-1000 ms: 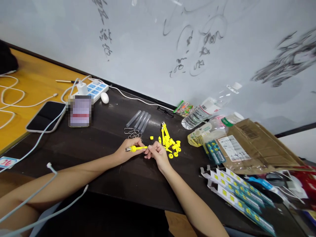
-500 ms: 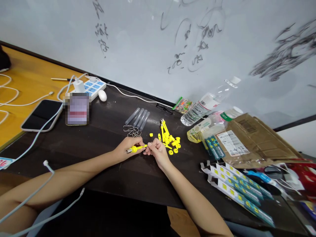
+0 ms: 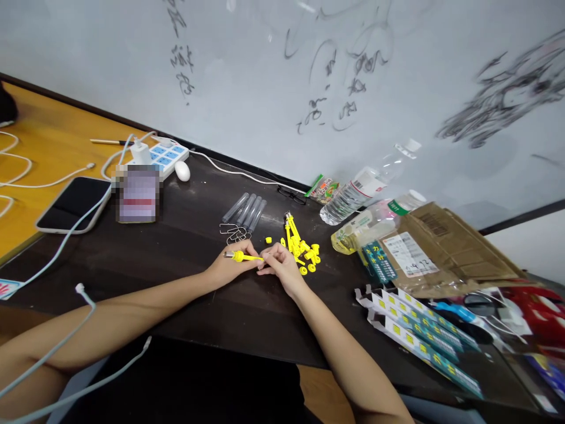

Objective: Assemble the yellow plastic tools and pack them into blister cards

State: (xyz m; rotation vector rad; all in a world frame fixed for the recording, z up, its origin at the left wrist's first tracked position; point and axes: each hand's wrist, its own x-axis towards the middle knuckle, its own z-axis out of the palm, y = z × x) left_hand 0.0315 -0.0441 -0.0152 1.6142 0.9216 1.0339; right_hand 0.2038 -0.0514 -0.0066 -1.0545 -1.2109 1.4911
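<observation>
My left hand [image 3: 225, 270] is closed around a yellow plastic rod [image 3: 246, 257] with a silvery metal end that points left. At the rod's thin right end, my right hand [image 3: 283, 269] is closed in a pinch, fingertips close to the left hand's. Whether it grips the rod tip or a small part there is hidden by the fingers. Just beyond the right hand lies a pile of yellow plastic pieces [image 3: 296, 242], some of them rods with metal ends, others small round caps. Bent metal wire hooks [image 3: 235, 232] and several clear plastic tubes [image 3: 245, 211] lie behind the left hand.
Plastic bottles [image 3: 353, 197], a cardboard package [image 3: 435, 250] and long printed boxes [image 3: 430, 347] occupy the right side. On the left are a phone [image 3: 73, 203], a blurred-screen device [image 3: 138, 197], a power strip [image 3: 170, 158] and white cables. A whiteboard [image 3: 247, 88] stands behind.
The yellow rod has turned from a slant to nearly level, its metal end rising. Both hands have shifted slightly at the same spot. The whole view has moved a little.
</observation>
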